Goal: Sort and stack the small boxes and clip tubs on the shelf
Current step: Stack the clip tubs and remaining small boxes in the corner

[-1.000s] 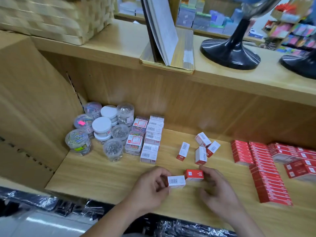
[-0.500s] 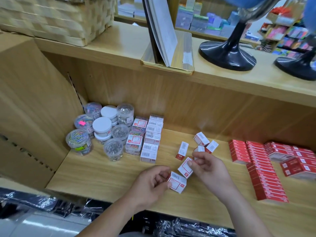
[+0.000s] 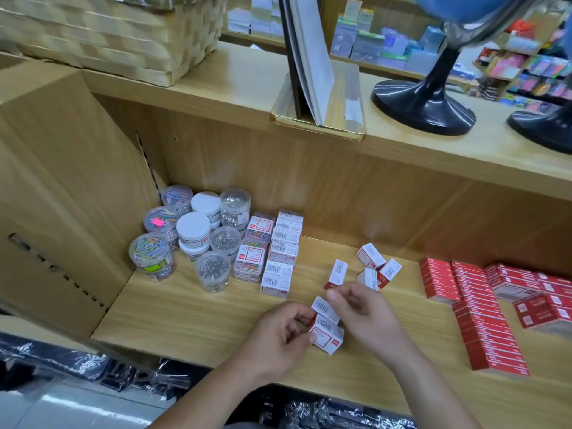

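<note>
L hand (image 3: 275,339) grips lower box (image 3: 328,336); R hand (image 3: 368,314) pinches upper box (image 3: 323,308).

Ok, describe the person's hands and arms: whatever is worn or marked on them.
The left hand and right hand are bare: no gloves, rings, watch or bracelet can be seen. The forearms are bare too, with no sleeve in view and no markings.

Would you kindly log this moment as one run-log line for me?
left hand: holds lower box | right hand: pinches upper box onto it | loose boxes: behind hands | tubs: far left
</note>
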The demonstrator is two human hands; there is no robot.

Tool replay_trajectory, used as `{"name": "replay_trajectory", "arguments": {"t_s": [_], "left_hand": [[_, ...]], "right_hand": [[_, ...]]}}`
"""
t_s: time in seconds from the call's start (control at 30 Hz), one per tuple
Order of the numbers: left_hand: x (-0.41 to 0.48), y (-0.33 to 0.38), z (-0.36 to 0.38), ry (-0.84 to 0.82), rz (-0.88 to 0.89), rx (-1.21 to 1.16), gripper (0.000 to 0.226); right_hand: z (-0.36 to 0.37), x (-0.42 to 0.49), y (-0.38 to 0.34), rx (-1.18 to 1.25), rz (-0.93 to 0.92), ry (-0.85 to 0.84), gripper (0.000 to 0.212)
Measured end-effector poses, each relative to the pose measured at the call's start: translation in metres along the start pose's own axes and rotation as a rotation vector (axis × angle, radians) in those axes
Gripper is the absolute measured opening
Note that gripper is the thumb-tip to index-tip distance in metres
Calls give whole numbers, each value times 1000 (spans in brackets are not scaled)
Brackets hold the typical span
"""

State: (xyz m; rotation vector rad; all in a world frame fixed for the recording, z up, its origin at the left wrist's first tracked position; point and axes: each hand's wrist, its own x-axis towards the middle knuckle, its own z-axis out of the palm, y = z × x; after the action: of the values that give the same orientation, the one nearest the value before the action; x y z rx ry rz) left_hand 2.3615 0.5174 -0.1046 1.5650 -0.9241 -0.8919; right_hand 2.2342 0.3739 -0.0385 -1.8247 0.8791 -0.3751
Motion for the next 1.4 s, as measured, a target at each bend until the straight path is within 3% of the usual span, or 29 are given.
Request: {"name": "replay_trajectory", "arguments": {"t_s": [0.07, 0.2, 0.27, 0.37, 0.5, 0.63, 0.9, 1.07, 1.23, 1.4], "left_hand": [[-1, 2, 1, 18, -5, 3, 30], [1, 1, 1, 33, 5, -2, 56], [2, -3, 2, 23, 0, -22, 72], [6, -2, 4, 30, 46, -29, 70], [7, -8, 5, 42, 101, 23, 45], [8, -9, 8, 42, 48, 35, 66], [2, 9, -4, -75, 22, 125, 42], [-1, 35, -39, 58, 136, 27, 43], [13, 36, -62, 336, 137, 37, 42], [13, 27, -69, 325, 168, 222, 51]], "right_hand": [[-3, -10, 7, 19, 0, -31, 4], [-6, -28, 24, -37, -2, -165, 61], [-2, -32, 28, -129, -69, -126, 71], [1, -34, 32, -124, -127, -76, 68], [2, -37, 38, -2, 14, 31, 66], [10, -38, 45, 95, 146, 96, 72], [19, -41, 37, -2, 54, 85, 63], [29, -23, -6, 44, -147, 75, 60], [57, 13, -26, 8, -207, 80, 61], [82, 23, -14, -43, -174, 184, 73]]}}
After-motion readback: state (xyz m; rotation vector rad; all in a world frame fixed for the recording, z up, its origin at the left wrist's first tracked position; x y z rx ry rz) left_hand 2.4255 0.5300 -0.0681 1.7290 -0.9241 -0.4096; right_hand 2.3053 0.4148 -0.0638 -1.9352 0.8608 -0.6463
